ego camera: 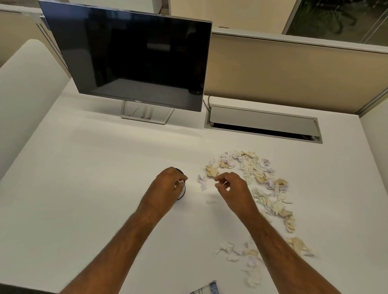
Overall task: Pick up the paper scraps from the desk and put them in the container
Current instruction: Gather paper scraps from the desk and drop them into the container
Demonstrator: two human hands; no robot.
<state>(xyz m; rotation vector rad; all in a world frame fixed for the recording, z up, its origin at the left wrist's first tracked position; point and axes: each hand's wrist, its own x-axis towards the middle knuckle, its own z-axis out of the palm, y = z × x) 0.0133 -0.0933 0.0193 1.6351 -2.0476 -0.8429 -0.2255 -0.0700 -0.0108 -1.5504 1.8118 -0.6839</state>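
- Your left hand [169,184] covers the container [182,193], only its dark rim showing; fingers pinch a white scrap [181,182].
- Your right hand [231,189] pinches a small scrap [223,184].
- Paper scraps [254,169] lie far right on the desk [90,184].

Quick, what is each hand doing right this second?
Left hand: fingers curled over the small dark round container, pinching a white paper scrap.
Right hand: fingers pinching a small pale paper scrap.
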